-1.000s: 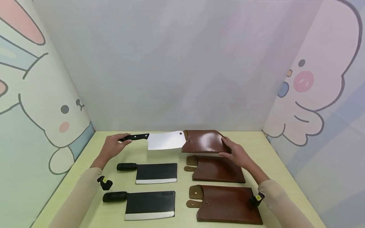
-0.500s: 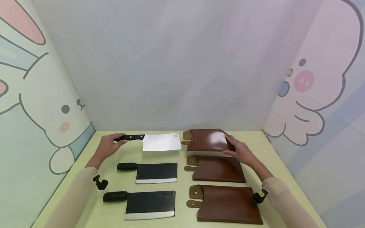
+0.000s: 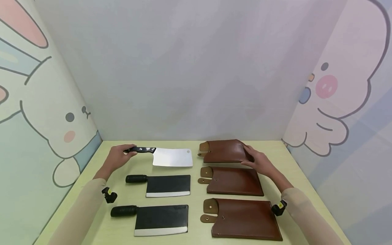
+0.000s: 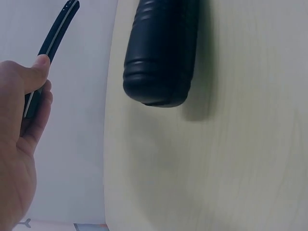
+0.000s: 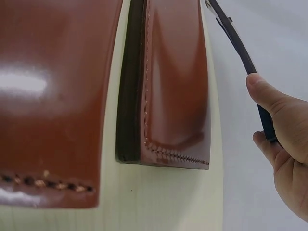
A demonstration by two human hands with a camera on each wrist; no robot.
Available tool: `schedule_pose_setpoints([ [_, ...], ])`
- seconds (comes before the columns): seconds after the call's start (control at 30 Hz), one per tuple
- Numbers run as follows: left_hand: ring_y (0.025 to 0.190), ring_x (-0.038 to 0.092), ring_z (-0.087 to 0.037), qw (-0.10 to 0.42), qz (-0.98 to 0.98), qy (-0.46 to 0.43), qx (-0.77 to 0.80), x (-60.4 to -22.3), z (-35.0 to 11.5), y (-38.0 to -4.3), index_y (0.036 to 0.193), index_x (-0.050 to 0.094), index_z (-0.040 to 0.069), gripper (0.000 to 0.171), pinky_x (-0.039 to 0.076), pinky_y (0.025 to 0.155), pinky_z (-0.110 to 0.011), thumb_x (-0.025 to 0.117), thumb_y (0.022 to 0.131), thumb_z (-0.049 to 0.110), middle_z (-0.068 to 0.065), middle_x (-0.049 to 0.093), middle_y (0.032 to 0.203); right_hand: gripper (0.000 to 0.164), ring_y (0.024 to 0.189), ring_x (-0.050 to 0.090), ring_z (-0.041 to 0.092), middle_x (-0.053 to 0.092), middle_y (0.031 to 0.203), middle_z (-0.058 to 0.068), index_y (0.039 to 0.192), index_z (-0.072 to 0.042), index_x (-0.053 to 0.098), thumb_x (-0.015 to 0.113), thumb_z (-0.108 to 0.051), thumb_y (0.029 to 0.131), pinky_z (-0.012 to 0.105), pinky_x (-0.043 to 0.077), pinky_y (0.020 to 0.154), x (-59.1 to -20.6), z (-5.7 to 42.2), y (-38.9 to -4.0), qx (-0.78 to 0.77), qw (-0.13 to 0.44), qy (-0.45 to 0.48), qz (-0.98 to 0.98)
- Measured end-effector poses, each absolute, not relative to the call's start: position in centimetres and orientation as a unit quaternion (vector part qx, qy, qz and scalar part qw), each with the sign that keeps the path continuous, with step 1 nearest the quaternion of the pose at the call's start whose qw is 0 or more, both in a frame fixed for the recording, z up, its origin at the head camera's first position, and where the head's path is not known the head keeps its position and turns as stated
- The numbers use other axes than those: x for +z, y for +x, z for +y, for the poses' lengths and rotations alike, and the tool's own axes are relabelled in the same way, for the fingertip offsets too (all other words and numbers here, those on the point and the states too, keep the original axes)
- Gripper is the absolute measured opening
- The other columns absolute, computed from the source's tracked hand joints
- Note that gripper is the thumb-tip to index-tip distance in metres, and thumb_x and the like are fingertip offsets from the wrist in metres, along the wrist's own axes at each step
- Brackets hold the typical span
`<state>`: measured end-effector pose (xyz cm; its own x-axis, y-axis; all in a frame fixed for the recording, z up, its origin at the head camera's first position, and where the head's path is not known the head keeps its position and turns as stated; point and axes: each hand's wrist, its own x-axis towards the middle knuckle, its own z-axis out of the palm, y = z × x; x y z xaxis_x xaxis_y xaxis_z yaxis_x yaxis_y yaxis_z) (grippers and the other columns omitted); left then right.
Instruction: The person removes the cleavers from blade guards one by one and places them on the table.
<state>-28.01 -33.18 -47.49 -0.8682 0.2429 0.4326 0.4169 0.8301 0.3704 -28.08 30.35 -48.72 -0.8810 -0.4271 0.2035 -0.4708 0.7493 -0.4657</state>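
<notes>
My left hand (image 3: 117, 157) grips the riveted black handle of a cleaver (image 3: 172, 157) with a bare silver blade pointing right. In the left wrist view, the thumb of that hand (image 4: 21, 96) presses along the handle (image 4: 57, 31). Across a gap from the blade tip, a brown leather knife sheath (image 3: 226, 150) is tilted, its snap flap and strap facing left. My right hand (image 3: 259, 162) pinches its right end. From the side, the right wrist view has the thumb and fingers of the right hand (image 5: 286, 130) around the sheath's thin edge (image 5: 245, 60).
Two black-bladed cleavers, a middle cleaver (image 3: 168, 185) and a front cleaver (image 3: 161, 219), lie on the pale table (image 3: 92, 204). Right of them lie a middle sheath (image 3: 235, 182) and a larger front sheath (image 3: 245, 219). A grey wall (image 3: 193, 85) stands behind.
The blade tip, at the sheath's mouth one second ago, is now apart from it. The cleaver went left and then lower; the sheath shifted right, showing its flap and strap.
</notes>
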Motion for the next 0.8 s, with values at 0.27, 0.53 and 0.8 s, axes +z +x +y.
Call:
schedule_pose_setpoints([
  [0.27,0.08,0.068,-0.028,0.176,-0.939,-0.173,-0.24,-47.8,-33.1,-28.0,0.119,0.073,-0.003,0.033,0.05,0.067,-0.04,0.078,0.091,0.014,-0.021,0.075,0.105,0.087,0.143,0.038,0.049,0.033,0.159,0.031,0.157,0.003,0.032,0.074,-0.039,0.094,0.061,0.04,0.107,-49.2,30.5,-28.5,0.249,0.027,0.235,-0.939],
  [0.53,0.085,0.068,-0.031,0.148,-0.944,-0.162,-0.245,-48.3,-33.3,-28.5,0.123,0.071,-0.003,0.035,0.052,0.07,-0.042,0.076,0.094,0.016,-0.023,0.073,0.11,0.087,0.14,0.041,0.05,0.032,0.159,0.032,0.157,0.004,0.032,0.075,-0.037,0.094,0.06,0.042,0.107,-49.4,30.6,-29.0,0.242,0.013,0.234,-0.942],
  [0.8,0.098,0.068,-0.04,0.118,-0.947,-0.156,-0.253,-48.9,-33.7,-29.2,0.128,0.068,-0.004,0.038,0.054,0.081,-0.055,0.073,0.097,0.017,-0.028,0.068,0.121,0.087,0.139,0.042,0.051,0.035,0.156,0.033,0.155,0.006,0.035,0.075,-0.041,0.093,0.061,0.043,0.105,-49.8,30.6,-29.6,0.232,0.01,0.231,-0.945],
])
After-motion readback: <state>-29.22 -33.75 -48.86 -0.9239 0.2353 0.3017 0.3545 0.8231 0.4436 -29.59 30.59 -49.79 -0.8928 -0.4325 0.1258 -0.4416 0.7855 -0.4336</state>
